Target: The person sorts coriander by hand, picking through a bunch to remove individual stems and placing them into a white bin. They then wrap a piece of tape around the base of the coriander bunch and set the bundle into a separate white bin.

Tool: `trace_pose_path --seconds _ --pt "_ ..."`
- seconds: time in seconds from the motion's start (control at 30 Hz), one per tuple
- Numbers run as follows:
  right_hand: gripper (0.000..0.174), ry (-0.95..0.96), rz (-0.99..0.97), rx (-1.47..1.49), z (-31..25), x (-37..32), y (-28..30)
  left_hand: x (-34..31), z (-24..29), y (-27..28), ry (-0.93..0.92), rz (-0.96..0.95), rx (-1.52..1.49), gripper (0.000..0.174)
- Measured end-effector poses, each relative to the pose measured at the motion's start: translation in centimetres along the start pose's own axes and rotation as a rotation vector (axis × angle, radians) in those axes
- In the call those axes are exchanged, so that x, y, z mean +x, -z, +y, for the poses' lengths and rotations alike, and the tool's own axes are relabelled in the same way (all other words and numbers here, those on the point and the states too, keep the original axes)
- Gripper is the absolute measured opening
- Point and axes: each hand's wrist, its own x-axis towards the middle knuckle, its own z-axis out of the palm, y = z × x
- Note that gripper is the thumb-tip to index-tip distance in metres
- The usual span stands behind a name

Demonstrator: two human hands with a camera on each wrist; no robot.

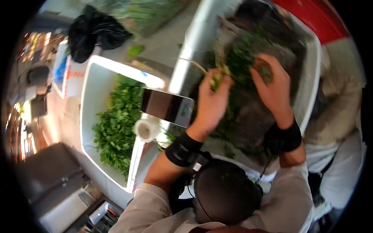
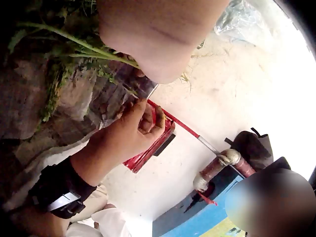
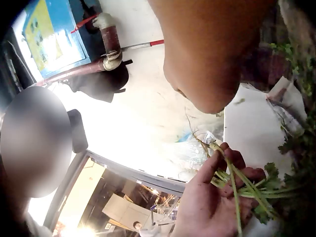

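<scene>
My left hand (image 1: pixel 213 103) grips several green coriander stems (image 3: pixel 234 182) over a large white foam box (image 1: pixel 315 73). Thin pale roots show past the fingers in the right wrist view, and leaves hang out at the other side of the palm. To its right, my right hand (image 1: pixel 275 87) is held over the same box, thumb and fingers loosely curved with a gap between them. Nothing shows held there. Loose coriander (image 1: pixel 243 58) lies below both hands on dark, crumpled wrapping (image 1: pixel 252 120).
A smaller white foam box (image 1: pixel 87 105) at left holds leafy coriander (image 1: pixel 116 124). On its near corner are a scale with a display (image 1: pixel 167 106) and a roll of tape (image 1: pixel 145 130). A black plastic bag (image 1: pixel 97 31) lies behind. Someone's seated legs (image 1: pixel 340 155) are at right.
</scene>
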Motion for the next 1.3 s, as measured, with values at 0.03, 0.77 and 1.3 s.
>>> trace_pose_path --seconds 0.03,0.77,1.3 --pt "0.029 -0.047 0.0 -0.035 0.4 -0.5 0.3 -0.2 -0.1 -0.4 0.042 -0.004 -0.046 0.015" --pt "0.021 -0.131 -0.244 0.356 1.5 -1.3 -1.4 -0.6 -1.3 0.2 -0.325 -0.249 0.542 0.022" --pt "0.038 -0.176 -0.089 -0.413 9.3 -0.1 3.5 -0.2 -0.6 0.3 -0.298 -0.119 0.254 0.022"
